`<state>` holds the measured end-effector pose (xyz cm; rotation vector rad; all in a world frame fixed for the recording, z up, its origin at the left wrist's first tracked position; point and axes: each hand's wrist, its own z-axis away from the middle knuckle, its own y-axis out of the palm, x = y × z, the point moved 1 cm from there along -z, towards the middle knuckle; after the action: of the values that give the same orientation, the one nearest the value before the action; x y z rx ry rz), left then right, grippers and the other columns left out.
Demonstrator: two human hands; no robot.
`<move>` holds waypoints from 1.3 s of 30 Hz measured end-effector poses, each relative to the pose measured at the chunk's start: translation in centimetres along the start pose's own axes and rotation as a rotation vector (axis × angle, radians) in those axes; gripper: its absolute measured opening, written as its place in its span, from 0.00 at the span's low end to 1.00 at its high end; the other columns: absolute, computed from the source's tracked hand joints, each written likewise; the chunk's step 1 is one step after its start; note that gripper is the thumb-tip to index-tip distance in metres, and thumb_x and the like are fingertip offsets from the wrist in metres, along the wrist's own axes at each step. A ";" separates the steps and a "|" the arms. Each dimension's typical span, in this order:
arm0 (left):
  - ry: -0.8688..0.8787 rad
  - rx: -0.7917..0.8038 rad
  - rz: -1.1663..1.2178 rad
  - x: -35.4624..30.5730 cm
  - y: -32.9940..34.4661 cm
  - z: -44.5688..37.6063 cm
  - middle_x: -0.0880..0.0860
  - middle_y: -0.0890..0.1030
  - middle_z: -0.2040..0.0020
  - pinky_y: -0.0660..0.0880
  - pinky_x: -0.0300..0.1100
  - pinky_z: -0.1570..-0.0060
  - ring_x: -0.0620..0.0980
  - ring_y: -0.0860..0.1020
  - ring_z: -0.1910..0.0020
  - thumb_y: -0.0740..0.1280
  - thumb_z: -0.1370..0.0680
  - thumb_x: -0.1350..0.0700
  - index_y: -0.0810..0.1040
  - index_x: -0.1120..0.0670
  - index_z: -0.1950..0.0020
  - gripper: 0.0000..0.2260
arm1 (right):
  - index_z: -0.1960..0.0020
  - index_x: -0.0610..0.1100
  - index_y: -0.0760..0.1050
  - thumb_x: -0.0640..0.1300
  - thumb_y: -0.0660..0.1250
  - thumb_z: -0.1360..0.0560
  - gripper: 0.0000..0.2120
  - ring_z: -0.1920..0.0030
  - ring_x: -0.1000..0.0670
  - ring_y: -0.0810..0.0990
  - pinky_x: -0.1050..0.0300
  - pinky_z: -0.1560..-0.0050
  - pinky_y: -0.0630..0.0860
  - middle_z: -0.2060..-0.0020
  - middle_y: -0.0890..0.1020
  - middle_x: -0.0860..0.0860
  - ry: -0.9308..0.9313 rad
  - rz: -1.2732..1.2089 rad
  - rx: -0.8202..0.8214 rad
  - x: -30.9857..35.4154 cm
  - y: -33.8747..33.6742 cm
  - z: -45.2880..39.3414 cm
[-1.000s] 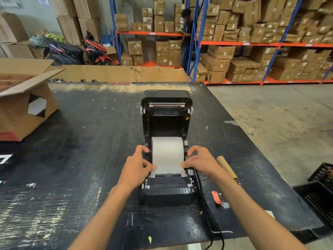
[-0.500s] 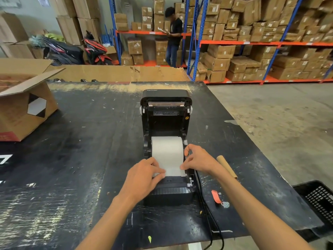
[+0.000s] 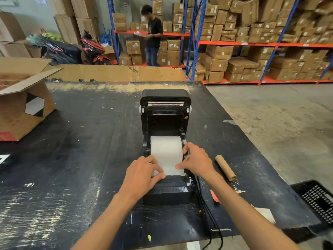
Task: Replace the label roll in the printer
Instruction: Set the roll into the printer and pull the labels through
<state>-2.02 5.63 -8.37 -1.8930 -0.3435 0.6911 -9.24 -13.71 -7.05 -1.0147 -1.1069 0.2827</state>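
A black label printer point(image 3: 166, 193) stands on the dark table with its lid point(image 3: 164, 98) tilted up and back. A white label roll point(image 3: 166, 148) lies in its bay, its loose end drawn forward to the front slot. My left hand point(image 3: 142, 175) pinches the left edge of that paper end. On the right edge rests my right hand point(image 3: 196, 160), fingertips on the paper and thumb by the right guide. An empty brown cardboard core point(image 3: 225, 169) lies on the table just right of the printer.
An open cardboard box point(image 3: 23, 112) sits at the table's left. The printer's black cable point(image 3: 207, 213) runs off the near edge beside a red scrap point(image 3: 214, 195). A black crate point(image 3: 319, 201) stands low right. A person stands by far shelving point(image 3: 234, 44).
My left hand moved from the left guide onto the paper's end. My right hand slid a little forward along the right edge. The person at the shelves walked left.
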 end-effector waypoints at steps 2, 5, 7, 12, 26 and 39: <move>0.009 0.007 -0.014 0.2 -0.2 -0.3 0.41 0.80 0.49 0.69 0.38 0.52 0.42 0.71 0.55 0.68 0.24 0.40 0.85 0.43 0.50 0.11 | 0.51 0.51 0.69 0.50 0.82 0.40 0.26 0.59 0.49 0.83 0.44 0.53 0.81 0.65 0.84 0.52 0.007 0.017 -0.008 0.2 0.0 -0.1; 0.064 0.027 -0.029 0.0 -0.2 -0.6 0.42 0.81 0.48 0.68 0.38 0.50 0.44 0.74 0.52 0.67 0.23 0.42 0.85 0.43 0.49 0.10 | 0.50 0.52 0.68 0.50 0.82 0.41 0.29 0.55 0.47 0.82 0.42 0.50 0.79 0.59 0.83 0.51 0.043 0.033 0.050 0.6 -0.3 -0.4; 0.086 0.035 -0.035 0.0 -0.1 -0.6 0.42 0.81 0.47 0.66 0.36 0.51 0.44 0.73 0.53 0.66 0.22 0.43 0.85 0.44 0.49 0.10 | 0.50 0.53 0.67 0.50 0.83 0.43 0.30 0.54 0.47 0.83 0.41 0.48 0.79 0.56 0.83 0.50 0.055 0.010 0.101 0.5 -0.6 -0.8; 0.128 0.038 -0.040 0.1 -0.1 -0.4 0.43 0.80 0.45 0.63 0.35 0.51 0.41 0.66 0.55 0.64 0.21 0.45 0.85 0.45 0.47 0.11 | 0.51 0.53 0.68 0.50 0.83 0.43 0.30 0.53 0.47 0.83 0.44 0.49 0.81 0.53 0.84 0.47 0.070 -0.099 0.098 -0.2 -1.1 -1.1; 0.092 -0.006 -0.033 1.2 0.3 -0.3 0.41 0.83 0.50 0.72 0.41 0.53 0.44 0.72 0.57 0.66 0.24 0.44 0.85 0.43 0.55 0.08 | 0.50 0.52 0.68 0.44 0.82 0.38 0.27 0.58 0.51 0.84 0.41 0.44 0.79 0.68 0.87 0.51 -0.061 -0.197 0.139 -1.3 -0.9 -0.8; 0.168 0.040 0.000 -0.7 1.0 0.7 0.40 0.80 0.45 0.69 0.41 0.48 0.42 0.71 0.51 0.58 0.18 0.44 0.83 0.42 0.43 0.14 | 0.44 0.47 0.66 0.43 0.78 0.31 0.24 0.64 0.50 0.80 0.48 0.51 0.78 0.65 0.86 0.49 -0.100 -0.192 0.310 -1.2 -2.1 -0.8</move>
<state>-3.09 5.30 -9.28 -1.8980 -0.2211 0.5309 -9.73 -16.08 -6.14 -0.6208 -1.1990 0.3405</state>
